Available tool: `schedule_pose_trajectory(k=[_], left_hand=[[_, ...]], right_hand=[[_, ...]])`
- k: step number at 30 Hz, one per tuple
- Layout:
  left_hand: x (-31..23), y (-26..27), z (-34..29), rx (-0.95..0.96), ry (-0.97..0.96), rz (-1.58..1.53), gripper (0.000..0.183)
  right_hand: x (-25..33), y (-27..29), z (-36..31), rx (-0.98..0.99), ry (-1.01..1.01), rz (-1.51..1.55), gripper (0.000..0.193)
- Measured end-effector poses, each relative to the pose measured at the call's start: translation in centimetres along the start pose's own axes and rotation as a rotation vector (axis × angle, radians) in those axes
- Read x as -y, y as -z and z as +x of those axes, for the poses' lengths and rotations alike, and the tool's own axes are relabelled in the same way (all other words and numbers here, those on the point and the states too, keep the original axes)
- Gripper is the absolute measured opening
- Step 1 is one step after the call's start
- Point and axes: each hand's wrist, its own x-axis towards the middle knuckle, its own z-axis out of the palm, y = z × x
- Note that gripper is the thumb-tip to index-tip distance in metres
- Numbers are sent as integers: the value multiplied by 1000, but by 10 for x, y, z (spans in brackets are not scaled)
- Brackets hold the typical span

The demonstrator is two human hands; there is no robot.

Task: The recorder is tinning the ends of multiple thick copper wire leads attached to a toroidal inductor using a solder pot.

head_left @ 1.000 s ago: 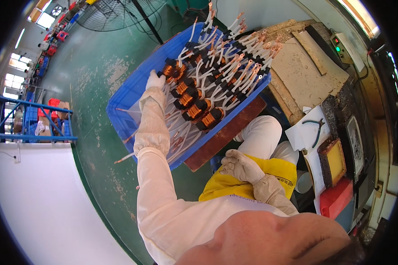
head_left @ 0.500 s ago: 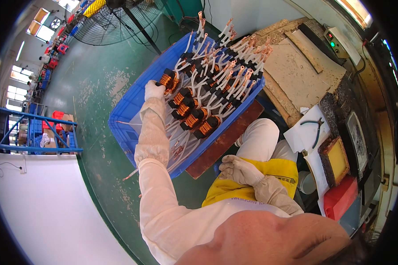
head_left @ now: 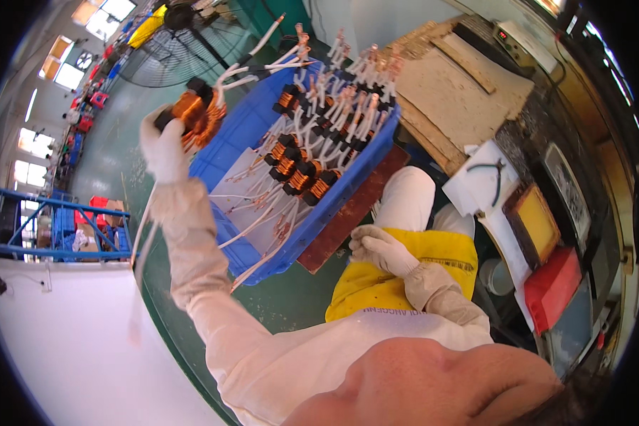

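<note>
My gloved left hand (head_left: pixel 165 148) is closed around a copper-wound coil (head_left: pixel 199 117) with black end pieces, raised over the left side of a blue plastic bin (head_left: pixel 370 162). White leads with bare copper tips run from this coil up and to the right; other pale leads hang below my hand. Inside the bin stand several similar coils (head_left: pixel 302 176) in rows, their white leads pointing up and toward the near left. My gloved right hand (head_left: pixel 382 250) rests on the yellow apron (head_left: pixel 351 297) over my lap, its fingers loosely bent and holding nothing.
To the right is a worn bench with a brown board (head_left: pixel 468 82), pliers (head_left: pixel 498 183), a yellow-filled frame (head_left: pixel 534 228) and a red box (head_left: pixel 552 290). A brown support (head_left: pixel 348 221) sits under the bin. Beyond stand a fan (head_left: pixel 165 60) and blue rack (head_left: pixel 67 200).
My left hand has lifted a coil out of the bin's left row and carried it up and leftward, its leads trailing. My right hand stays on my lap.
</note>
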Motion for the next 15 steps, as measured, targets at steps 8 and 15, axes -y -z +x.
schedule_pose_trajectory(k=[8,15], left_hand=[[-107,14,-116,369,210,-318,43],[-100,-46,-210,1034,81,-353,34]], right_hand=[[95,-131,-69,9,1349,-1504,52],[81,-72,-112,-847,969,-2195,67]])
